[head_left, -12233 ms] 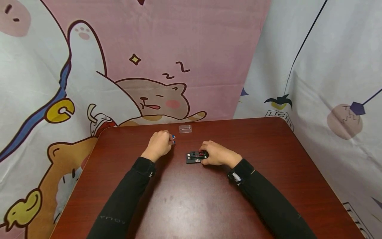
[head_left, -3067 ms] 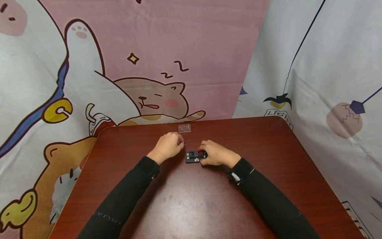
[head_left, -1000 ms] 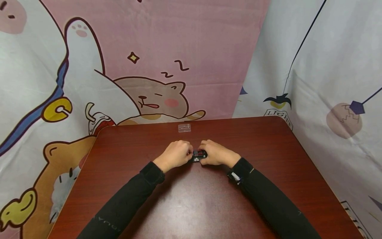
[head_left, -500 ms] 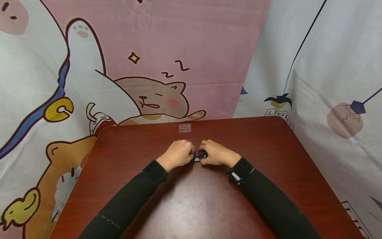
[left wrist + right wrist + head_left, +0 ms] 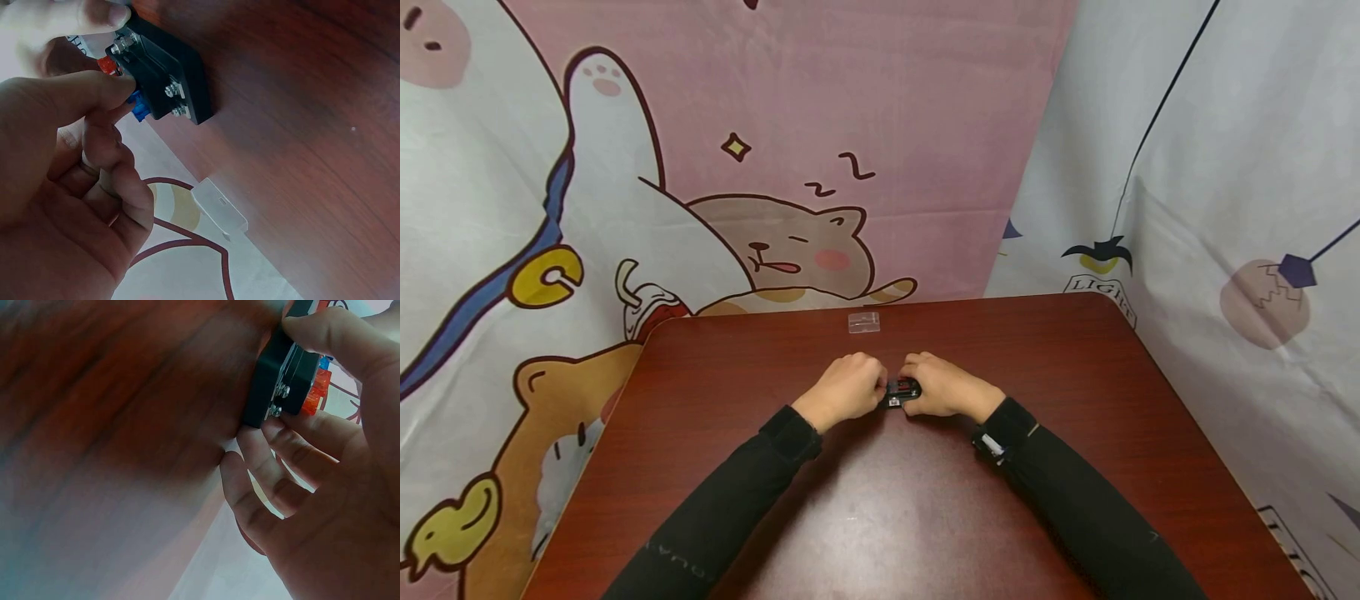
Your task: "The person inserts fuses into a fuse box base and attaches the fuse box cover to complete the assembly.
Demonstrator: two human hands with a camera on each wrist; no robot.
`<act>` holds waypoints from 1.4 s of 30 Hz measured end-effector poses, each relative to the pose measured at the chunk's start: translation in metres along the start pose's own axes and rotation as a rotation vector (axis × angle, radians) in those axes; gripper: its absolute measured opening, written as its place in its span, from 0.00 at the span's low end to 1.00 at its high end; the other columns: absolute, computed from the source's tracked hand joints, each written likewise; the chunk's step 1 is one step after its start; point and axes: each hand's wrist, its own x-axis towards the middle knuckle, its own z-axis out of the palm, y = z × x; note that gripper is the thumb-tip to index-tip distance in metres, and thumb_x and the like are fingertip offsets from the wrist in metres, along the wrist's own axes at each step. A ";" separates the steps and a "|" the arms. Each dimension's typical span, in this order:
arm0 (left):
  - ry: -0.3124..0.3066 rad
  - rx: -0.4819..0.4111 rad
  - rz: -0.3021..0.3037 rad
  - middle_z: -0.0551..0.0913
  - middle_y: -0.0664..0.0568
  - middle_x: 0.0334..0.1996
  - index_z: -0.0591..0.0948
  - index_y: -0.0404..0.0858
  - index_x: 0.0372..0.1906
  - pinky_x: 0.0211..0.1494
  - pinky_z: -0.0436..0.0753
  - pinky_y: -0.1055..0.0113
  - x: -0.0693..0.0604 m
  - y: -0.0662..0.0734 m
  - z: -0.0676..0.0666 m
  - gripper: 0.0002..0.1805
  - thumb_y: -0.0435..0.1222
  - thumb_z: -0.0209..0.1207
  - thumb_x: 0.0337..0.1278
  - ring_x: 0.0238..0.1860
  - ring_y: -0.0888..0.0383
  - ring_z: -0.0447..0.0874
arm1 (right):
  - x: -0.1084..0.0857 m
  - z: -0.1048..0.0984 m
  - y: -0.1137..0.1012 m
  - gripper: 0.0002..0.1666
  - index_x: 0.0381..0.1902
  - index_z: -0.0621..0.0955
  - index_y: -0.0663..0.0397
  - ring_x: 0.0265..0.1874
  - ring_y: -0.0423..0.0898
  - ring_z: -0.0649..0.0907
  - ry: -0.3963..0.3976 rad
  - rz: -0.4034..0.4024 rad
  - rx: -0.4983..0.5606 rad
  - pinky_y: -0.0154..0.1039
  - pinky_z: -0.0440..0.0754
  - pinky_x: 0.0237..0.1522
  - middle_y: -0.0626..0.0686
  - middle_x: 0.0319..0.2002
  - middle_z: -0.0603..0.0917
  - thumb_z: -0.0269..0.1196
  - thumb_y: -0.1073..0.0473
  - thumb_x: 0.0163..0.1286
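Note:
A black fuse block (image 5: pixel 902 392) with metal screw terminals lies on the table between both hands. My right hand (image 5: pixel 951 387) grips its right end, thumb on the near side and fingers on the far side. At its left end, my left hand (image 5: pixel 848 387) has thumb and index finger on a blue blade fuse (image 5: pixel 140 106) that sits at the block. The left wrist view shows the other left fingers curled beneath. Red blade fuses (image 5: pixel 317 390) stand in the block near the right fingers. How deep the blue fuse sits is hidden by the left fingers.
A clear plastic cover (image 5: pixel 864 322) lies near the back edge of the brown table (image 5: pixel 1000 350). Behind it hangs a printed cloth (image 5: pixel 940 150) with cartoon animals.
Earlier, the left hand was apart from the block with small blue pieces in its fingers. It has moved right onto the block's left end. The right hand has kept its grip.

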 end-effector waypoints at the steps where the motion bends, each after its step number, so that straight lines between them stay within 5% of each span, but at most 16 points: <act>1: 0.003 -0.001 -0.002 0.87 0.57 0.29 0.90 0.46 0.27 0.34 0.80 0.63 -0.001 0.000 0.001 0.12 0.33 0.70 0.69 0.27 0.61 0.77 | 0.000 0.000 0.000 0.30 0.62 0.86 0.53 0.52 0.45 0.79 0.003 -0.001 0.002 0.44 0.81 0.56 0.47 0.53 0.82 0.77 0.48 0.65; 22: 0.006 0.048 -0.052 0.88 0.54 0.30 0.90 0.43 0.31 0.36 0.85 0.59 -0.002 0.007 0.007 0.08 0.34 0.71 0.70 0.28 0.59 0.81 | -0.006 0.001 0.005 0.33 0.68 0.85 0.51 0.54 0.46 0.79 -0.034 0.057 0.036 0.46 0.81 0.58 0.49 0.59 0.81 0.77 0.45 0.70; 29: -0.007 0.045 -0.057 0.88 0.55 0.30 0.89 0.43 0.30 0.36 0.84 0.58 -0.002 0.007 0.005 0.09 0.34 0.71 0.70 0.28 0.59 0.81 | -0.007 0.000 0.005 0.35 0.70 0.84 0.52 0.63 0.50 0.81 -0.047 0.070 0.029 0.51 0.81 0.68 0.54 0.66 0.81 0.77 0.45 0.70; 37: 0.008 0.033 -0.077 0.90 0.54 0.33 0.91 0.43 0.33 0.38 0.86 0.58 -0.006 0.005 0.002 0.06 0.34 0.72 0.69 0.30 0.59 0.82 | -0.002 0.000 0.005 0.34 0.68 0.85 0.53 0.57 0.47 0.81 -0.027 0.044 0.023 0.48 0.82 0.64 0.51 0.61 0.82 0.77 0.46 0.69; 42: 0.017 0.085 -0.039 0.90 0.54 0.35 0.91 0.43 0.35 0.38 0.87 0.57 -0.006 0.004 0.002 0.05 0.36 0.71 0.71 0.31 0.58 0.84 | -0.003 -0.002 0.005 0.33 0.67 0.85 0.52 0.55 0.46 0.81 -0.027 0.031 0.005 0.48 0.82 0.62 0.50 0.58 0.82 0.78 0.46 0.69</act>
